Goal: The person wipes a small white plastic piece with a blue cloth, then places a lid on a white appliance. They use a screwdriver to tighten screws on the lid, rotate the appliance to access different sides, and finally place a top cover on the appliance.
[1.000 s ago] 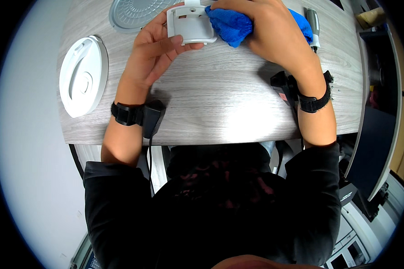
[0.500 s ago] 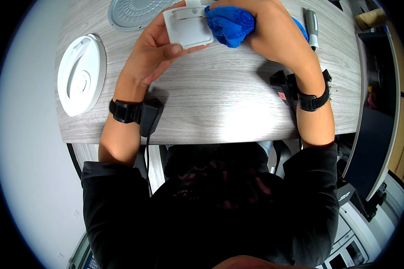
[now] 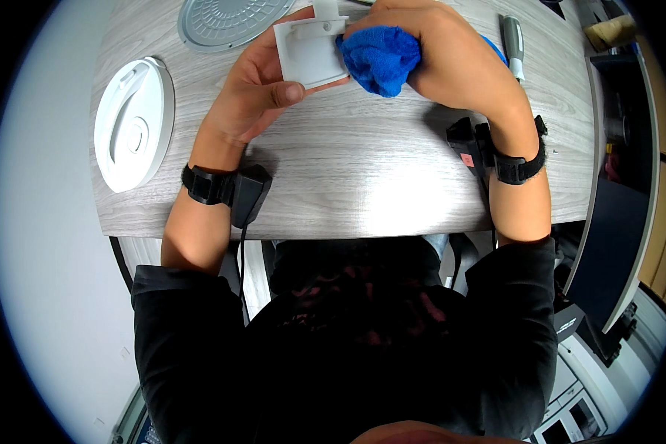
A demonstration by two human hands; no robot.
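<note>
My left hand [image 3: 253, 100] grips a small square white plastic part [image 3: 314, 53] by its left and near edges, the thumb pressed on its near left corner. A narrow tab [image 3: 325, 9] sticks up from its far side. Bunched in my right hand [image 3: 451, 55] is a blue microfiber cloth [image 3: 382, 59]. The cloth touches the right edge of the white part. Both things are held over the far middle of the table. My right fingertips are hidden behind the cloth and the hand.
An oval white plastic lid [image 3: 135, 126] lies at the table's left. A round grey lid-like disc [image 3: 233, 22] rests at the far left. On the far right lies a grey-handled screwdriver [image 3: 513, 44]. A dark shelf unit [image 3: 621, 185] stands beyond the table's right edge.
The white part has tilted and shifted slightly nearer and to the right. The blue cloth has moved a little nearer with my right hand. Both hands keep their hold.
</note>
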